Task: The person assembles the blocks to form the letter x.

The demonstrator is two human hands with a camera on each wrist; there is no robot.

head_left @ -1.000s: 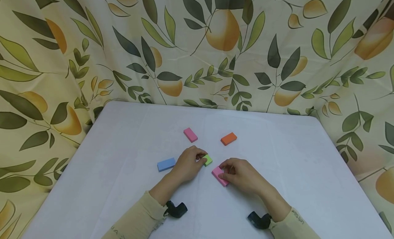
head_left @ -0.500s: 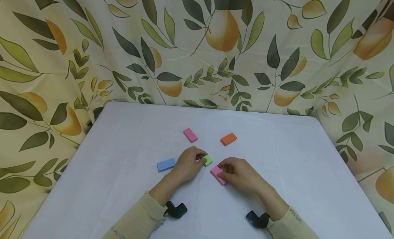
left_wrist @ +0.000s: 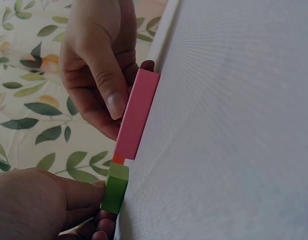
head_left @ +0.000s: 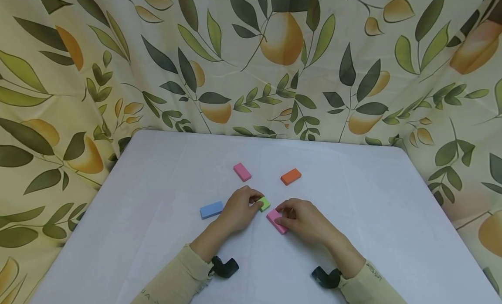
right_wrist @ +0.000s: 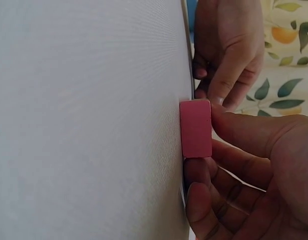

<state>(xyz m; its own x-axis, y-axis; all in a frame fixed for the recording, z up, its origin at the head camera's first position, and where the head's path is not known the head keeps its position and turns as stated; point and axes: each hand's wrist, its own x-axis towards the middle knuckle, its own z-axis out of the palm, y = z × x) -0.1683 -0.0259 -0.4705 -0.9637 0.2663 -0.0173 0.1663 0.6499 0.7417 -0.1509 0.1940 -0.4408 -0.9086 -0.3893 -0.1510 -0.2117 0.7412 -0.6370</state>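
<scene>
My left hand [head_left: 240, 209] pinches a small green block [head_left: 265, 204] between thumb and fingers, low at the white tabletop. To its right, my right hand [head_left: 307, 220] holds a longer pink block [head_left: 273, 216] by its sides, also at the table surface. In the head view a narrow gap lies between the two blocks. The left wrist view has the green block [left_wrist: 115, 188] just below the near end of the pink block [left_wrist: 138, 115]. From the right wrist, the pink block's end face [right_wrist: 196, 129] hides the green one.
A second pink block [head_left: 242, 172] lies farther back, with an orange block [head_left: 291, 177] to its right. A blue block [head_left: 211, 210] lies left of my left hand. Behind the white table [head_left: 353, 186] hangs a patterned curtain [head_left: 251, 103].
My right hand has slid the pink block slightly left and away from me, nearer the green block. The left hand and the other blocks stay in place.
</scene>
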